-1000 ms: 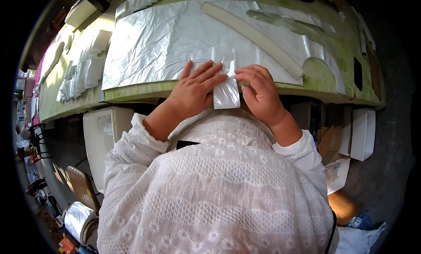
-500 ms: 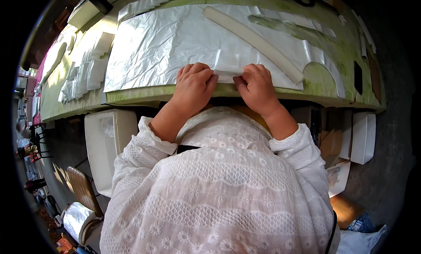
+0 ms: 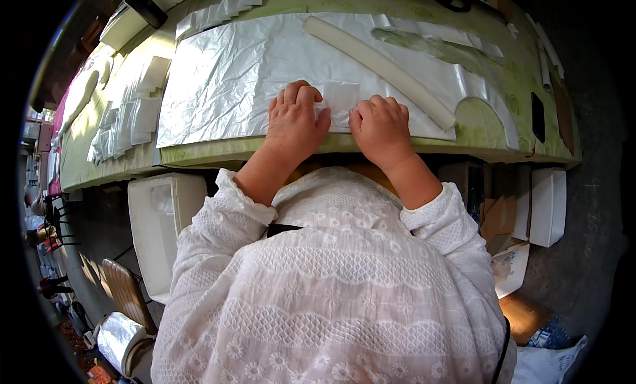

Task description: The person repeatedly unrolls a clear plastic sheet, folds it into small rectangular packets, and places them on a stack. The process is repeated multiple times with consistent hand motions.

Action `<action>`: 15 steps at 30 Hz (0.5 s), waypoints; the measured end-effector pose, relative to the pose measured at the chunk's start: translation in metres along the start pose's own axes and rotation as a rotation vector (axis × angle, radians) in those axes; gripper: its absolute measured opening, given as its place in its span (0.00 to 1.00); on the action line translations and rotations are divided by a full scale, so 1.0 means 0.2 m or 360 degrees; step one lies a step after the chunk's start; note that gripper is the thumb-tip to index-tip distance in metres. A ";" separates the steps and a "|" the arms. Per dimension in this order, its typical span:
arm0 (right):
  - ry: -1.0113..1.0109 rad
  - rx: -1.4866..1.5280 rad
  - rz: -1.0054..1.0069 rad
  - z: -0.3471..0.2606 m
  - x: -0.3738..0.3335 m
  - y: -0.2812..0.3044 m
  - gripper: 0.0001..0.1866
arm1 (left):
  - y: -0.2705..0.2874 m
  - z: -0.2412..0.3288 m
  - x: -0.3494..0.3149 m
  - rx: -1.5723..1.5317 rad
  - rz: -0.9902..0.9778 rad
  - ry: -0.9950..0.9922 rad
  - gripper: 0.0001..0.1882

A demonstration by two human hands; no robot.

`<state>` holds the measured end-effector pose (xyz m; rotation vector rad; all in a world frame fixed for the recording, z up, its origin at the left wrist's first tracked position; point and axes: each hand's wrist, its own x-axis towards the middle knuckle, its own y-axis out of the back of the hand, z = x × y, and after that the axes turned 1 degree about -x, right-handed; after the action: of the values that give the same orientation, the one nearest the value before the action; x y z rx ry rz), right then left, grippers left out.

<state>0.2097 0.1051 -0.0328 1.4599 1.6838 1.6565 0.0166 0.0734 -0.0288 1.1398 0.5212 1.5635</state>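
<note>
Left hand [image 3: 296, 117] and right hand [image 3: 379, 122], fingers flat, press a small white patch [image 3: 341, 96] onto the silver sheet [image 3: 225, 86] on the tabletop [image 3: 265, 147]; patch probably light, limp, best pinched at its edges.

green table [image 3: 199, 155]; silver foil sheet [image 3: 225, 86]; long cream strip [image 3: 381, 62]; white squares [image 3: 129, 115]

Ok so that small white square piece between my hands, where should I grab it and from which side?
Take the small white piece by its far edge, coming from above and beyond it. It lies flat on the silver sheet, and the left hand and right hand cover its near side, so the far corners are probably the only free part to pinch.
</note>
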 end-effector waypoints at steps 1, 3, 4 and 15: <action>-0.0009 0.0012 -0.0027 -0.01 0.00 0.01 0.09 | -0.01 0.00 0.00 -0.0055 0.0120 -0.0055 0.21; -0.0042 0.0023 -0.0081 -0.01 0.00 0.03 0.09 | 0.01 0.03 0.00 0.0115 -0.0091 -0.0291 0.29; -0.0059 0.0097 0.0000 0.00 0.00 0.02 0.10 | 0.02 0.04 0.00 0.0200 -0.0196 -0.0408 0.34; -0.0181 0.0160 -0.0484 0.02 0.15 0.09 0.26 | 0.15 0.10 -0.18 -0.0514 -0.0069 -0.0325 0.19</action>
<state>0.2081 0.1282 -0.0066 1.2403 1.8413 1.3212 0.0183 0.0253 -0.0103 1.0163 0.1488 1.4131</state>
